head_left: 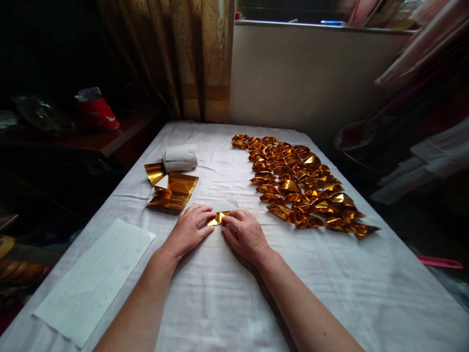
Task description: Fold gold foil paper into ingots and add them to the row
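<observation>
Both hands, the left hand (188, 229) and right hand (244, 232), are pressed flat with fingers curled onto a small gold foil sheet (217, 218) near the table's (227, 303) middle, pinning its fold. Folded gold pieces (300, 186) are laid in rows toward the right edge; unfolded foil sheets (172, 190) are kept at the left.

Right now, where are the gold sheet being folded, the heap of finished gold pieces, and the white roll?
gold sheet (217, 217), head view, gold corner between the fingertips.
heap of finished gold pieces (298, 183), head view, middle of the heap.
white roll (179, 159), head view, its side.
</observation>
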A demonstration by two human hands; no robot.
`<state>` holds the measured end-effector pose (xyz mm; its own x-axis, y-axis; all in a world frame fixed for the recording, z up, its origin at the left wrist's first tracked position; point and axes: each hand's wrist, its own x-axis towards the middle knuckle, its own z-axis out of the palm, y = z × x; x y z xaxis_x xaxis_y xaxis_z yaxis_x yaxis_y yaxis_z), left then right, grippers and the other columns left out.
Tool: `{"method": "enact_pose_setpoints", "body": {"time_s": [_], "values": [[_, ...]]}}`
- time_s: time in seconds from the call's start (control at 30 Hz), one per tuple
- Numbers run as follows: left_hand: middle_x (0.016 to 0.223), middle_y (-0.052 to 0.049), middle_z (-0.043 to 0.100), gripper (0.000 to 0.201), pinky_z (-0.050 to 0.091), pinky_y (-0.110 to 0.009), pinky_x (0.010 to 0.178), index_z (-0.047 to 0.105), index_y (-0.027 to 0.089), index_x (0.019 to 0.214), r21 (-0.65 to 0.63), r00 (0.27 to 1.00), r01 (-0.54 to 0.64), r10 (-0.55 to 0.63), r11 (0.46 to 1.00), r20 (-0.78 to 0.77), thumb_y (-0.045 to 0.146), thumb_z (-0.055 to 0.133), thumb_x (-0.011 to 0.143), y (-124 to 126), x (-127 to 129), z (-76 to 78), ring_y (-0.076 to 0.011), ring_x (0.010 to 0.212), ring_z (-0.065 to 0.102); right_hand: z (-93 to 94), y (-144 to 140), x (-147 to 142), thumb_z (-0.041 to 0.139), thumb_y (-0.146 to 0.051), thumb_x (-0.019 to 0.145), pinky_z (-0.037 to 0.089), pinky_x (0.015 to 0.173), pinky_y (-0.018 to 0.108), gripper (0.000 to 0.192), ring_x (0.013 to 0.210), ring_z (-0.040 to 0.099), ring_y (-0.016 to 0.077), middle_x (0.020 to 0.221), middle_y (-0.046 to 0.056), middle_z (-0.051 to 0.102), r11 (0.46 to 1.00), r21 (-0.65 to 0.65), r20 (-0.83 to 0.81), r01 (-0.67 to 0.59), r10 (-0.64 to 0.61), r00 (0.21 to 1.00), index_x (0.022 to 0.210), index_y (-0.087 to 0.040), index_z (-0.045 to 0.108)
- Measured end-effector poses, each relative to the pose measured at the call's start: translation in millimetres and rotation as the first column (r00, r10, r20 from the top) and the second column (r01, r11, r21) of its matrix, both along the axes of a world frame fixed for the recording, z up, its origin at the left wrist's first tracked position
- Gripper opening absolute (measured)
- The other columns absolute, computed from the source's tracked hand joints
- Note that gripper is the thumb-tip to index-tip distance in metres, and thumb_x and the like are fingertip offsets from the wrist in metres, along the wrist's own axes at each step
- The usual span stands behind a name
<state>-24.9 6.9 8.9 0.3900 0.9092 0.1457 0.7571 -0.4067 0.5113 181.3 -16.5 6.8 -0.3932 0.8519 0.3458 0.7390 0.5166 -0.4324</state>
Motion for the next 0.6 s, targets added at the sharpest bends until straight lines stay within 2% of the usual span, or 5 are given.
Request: {"method": "enact_pose_setpoints", "body": {"time_s": [0.2, 0.5, 0.6], "values": [[0.125, -0.005, 0.067, 0.032, 0.041, -0.044, 0.108, 0.069, 0.025, 0.112, 0.011, 0.999, 0.052, -0.052, 0.999, 0.009, 0.027, 0.067, 0.079, 2.5, -6.8, -2.0, -0.0246, 0.121, 0.057, -0.7, 0.4, -0.5, 0.063, -0.026, 0.087, 0.046, 0.088, 0.036, 0.016, 0.099, 0.056, 0.0228, 0.105, 0.007, 0.065, 1.000, -0.012, 0.010, 0.013, -0.013, 1.000, 0.101, -0.022, 0.069], [0.109, -0.004, 0.073, 0.011, 0.048, -0.038, 0.096, 0.071, 0.024, 0.091, 0.079, 0.997, 0.028, -0.034, 0.996, 0.074, 0.031, 0.065, 0.085, 5.5, -6.4, -0.3, -0.0216, 0.105, 0.065, -5.5, 1.2, 0.3, 0.063, -0.024, 0.086, 0.046, 0.089, 0.036, 0.019, 0.100, 0.057, 0.0225, 0.105, 0.007, 0.067, 1.000, -0.003, -0.037, 0.022, -0.022, 0.999, 0.104, -0.023, 0.069], [0.099, -0.002, 0.074, 0.012, 0.049, -0.036, 0.089, 0.070, 0.023, 0.083, 0.115, 0.997, 0.005, -0.015, 0.993, 0.082, 0.033, 0.064, 0.088, 3.2, -1.4, 2.3, -0.0200, 0.096, 0.066, -5.3, 0.7, -1.2, 0.064, -0.022, 0.086, 0.046, 0.087, 0.035, 0.017, 0.098, 0.058, 0.0217, 0.104, 0.006, 0.068, 1.000, 0.013, -0.050, 0.023, -0.022, 0.998, 0.101, -0.023, 0.069]]}}
